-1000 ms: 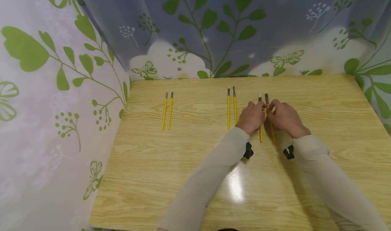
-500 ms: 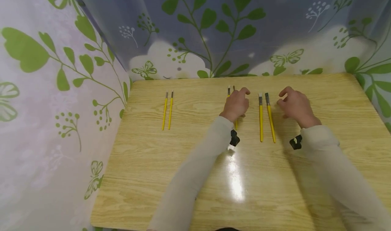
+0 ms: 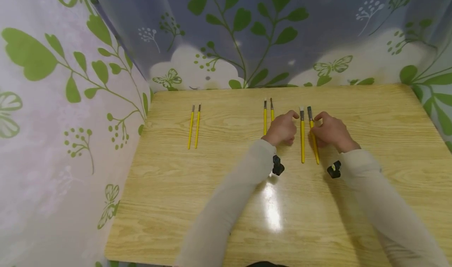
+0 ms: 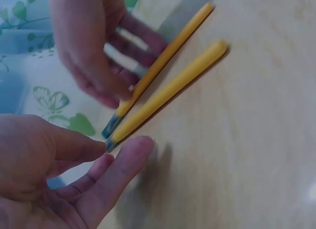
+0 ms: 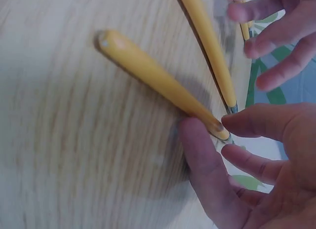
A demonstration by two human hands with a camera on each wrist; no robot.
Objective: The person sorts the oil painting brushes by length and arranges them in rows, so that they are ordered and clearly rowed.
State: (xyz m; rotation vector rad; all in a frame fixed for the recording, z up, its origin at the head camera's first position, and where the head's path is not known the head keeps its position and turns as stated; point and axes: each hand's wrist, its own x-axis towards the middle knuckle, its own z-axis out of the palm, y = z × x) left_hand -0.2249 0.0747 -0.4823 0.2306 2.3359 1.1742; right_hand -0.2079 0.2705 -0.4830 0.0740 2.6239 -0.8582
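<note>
Two wide flat paintbrushes with yellow handles lie side by side on the wooden table, one with pale bristles (image 3: 302, 139) and one with dark bristles (image 3: 315, 151). My right hand (image 3: 332, 131) pinches the dark-bristled brush just below its metal collar; in the right wrist view its thumb and forefinger meet the handle (image 5: 153, 76) from opposite sides. To the left of the pale-bristled brush is my left hand (image 3: 282, 128), its thumb and forefinger apart, with the fingertips close to that brush's collar in the left wrist view. It covers the lower part of a thinner brush (image 3: 272, 114).
Another thin yellow brush (image 3: 265, 117) lies beside the partly covered one. Farther left, two more slim brushes, one (image 3: 191, 129) and its neighbour (image 3: 197, 129), lie parallel. Leaf-patterned fabric (image 3: 226, 35) rises behind the table (image 3: 169, 204).
Both hands moved outward from the two wide brushes, then came back inward. The right hand has reached the dark-bristled brush again; the left has shifted right, uncovering the tops of the thinner pair.
</note>
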